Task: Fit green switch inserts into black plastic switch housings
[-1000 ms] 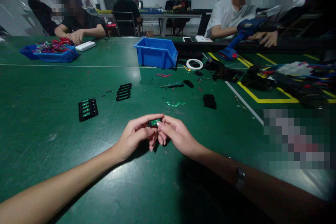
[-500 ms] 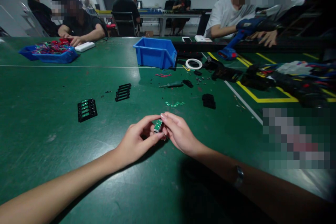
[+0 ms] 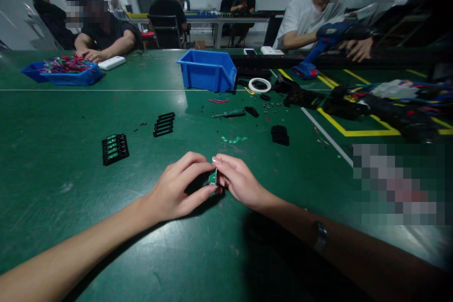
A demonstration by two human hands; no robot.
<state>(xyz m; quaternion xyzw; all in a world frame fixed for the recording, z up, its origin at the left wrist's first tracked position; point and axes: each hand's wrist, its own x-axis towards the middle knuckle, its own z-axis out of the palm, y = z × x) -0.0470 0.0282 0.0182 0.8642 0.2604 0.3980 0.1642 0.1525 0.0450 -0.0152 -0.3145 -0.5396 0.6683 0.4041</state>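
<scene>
Between my fingertips is a small green circuit board point(image 3: 213, 178) with a pale edge, held low over the table. My left hand point(image 3: 186, 184) pinches it from the left with thumb and fingers. From the other side my right hand point(image 3: 239, 177) grips it, its thumb at the upper end; the fingers behind are partly hidden. Just beyond my hands lies a wavy row of small green boards point(image 3: 234, 139). To the left sit black housings with green boards in them point(image 3: 115, 149) and a set of black frames point(image 3: 164, 124). A stack of black parts point(image 3: 280, 135) lies at the right.
A screwdriver point(image 3: 230, 113), loose screws and a white ring point(image 3: 259, 85) lie ahead, near a blue bin point(image 3: 208, 73). Blue trays of wires point(image 3: 72, 73) stand far left. A blue drill point(image 3: 307, 63) and black cable bundles point(image 3: 385, 108) occupy the right. Co-workers sit across the table.
The circuit board has turned a little in my fingers and now shows its face at a steeper angle. My left fingers have straightened slightly over it. The view has shifted slightly.
</scene>
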